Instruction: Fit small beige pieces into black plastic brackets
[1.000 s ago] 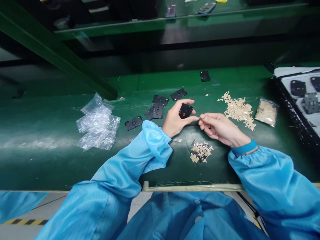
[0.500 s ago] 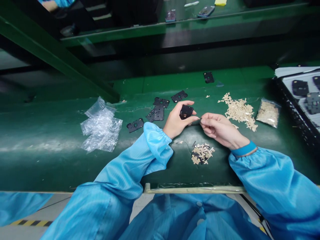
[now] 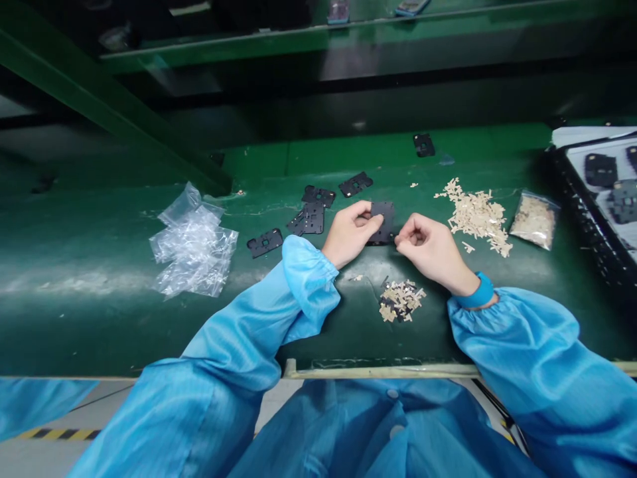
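Observation:
My left hand (image 3: 349, 232) grips a flat black plastic plate (image 3: 383, 224) with small holes, thumb on its face and fingers behind it. At the plate's lower right corner, my right hand (image 3: 432, 251) pinches a tiny dark piece (image 3: 393, 237), too small to name. Just below the hands lies a small heap of beige and black T-shaped pieces (image 3: 401, 301). Several similar black plates (image 3: 309, 218) rest to the left of my left hand. Beyond my right hand spreads a larger pile of beige pieces (image 3: 478, 216).
Clear plastic bags (image 3: 196, 249) lie on the green mat at left. A filled zip bag (image 3: 535, 220) sits right of the beige pile, near a black-edged tray (image 3: 572, 192) holding more plates. One plate (image 3: 424, 145) lies farther back, under a green shelf (image 3: 279, 50).
My left hand has turned the black plate so its flat face shows. My right hand's fingertips have come to the plate's lower right corner. The view has shifted slightly.

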The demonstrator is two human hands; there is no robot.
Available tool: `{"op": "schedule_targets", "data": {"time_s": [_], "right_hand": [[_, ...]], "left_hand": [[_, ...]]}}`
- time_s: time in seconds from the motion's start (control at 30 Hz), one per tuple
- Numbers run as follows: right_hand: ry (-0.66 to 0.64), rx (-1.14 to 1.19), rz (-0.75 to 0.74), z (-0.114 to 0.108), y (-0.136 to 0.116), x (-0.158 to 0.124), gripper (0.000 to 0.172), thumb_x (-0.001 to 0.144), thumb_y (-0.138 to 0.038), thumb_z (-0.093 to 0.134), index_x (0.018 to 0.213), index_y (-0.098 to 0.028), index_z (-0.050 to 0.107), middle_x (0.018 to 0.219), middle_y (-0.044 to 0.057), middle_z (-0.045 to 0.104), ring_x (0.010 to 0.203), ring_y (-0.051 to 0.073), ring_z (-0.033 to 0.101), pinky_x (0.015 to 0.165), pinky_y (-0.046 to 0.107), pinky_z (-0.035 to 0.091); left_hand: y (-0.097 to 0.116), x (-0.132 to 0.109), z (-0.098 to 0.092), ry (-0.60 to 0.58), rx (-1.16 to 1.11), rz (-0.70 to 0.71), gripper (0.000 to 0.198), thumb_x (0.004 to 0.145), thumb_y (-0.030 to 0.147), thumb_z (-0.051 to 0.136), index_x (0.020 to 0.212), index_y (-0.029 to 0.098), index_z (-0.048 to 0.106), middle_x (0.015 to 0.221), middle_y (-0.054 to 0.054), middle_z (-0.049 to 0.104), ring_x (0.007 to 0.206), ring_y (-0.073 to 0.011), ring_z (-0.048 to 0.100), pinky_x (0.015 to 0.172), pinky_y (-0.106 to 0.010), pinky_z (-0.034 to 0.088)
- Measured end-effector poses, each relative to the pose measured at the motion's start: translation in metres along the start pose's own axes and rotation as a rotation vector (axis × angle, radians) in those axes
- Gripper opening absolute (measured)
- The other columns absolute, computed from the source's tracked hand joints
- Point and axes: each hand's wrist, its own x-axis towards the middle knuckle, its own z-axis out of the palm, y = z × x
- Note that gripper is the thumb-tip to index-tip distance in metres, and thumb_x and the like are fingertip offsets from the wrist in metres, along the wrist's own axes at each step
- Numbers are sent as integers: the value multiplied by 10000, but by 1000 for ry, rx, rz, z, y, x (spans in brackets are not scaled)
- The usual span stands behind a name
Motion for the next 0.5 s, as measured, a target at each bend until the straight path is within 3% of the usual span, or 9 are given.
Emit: {"op": "schedule_targets", "data": {"time_s": [0.2,0.5], "right_hand": [[1,-91,-11,1,-2,-1,111,696,-161,635,667,-216,543,612,-25,587,575,127,486,544,269,360],[11,-145,-12,3,-3,-1,126,691,-160,637,659,-221,531,596,-30,571,558,126,482,533,271,357]], "left_hand": [[0,0,2,4,4,16,115,819,254,707,869,153,684,736,12,649,601,-90,591,555,-201,531],[1,-1,4,11,-31,15,103,773,204,708,860,151,696,726,10,612,603,-94,567,492,-191,528]]}}
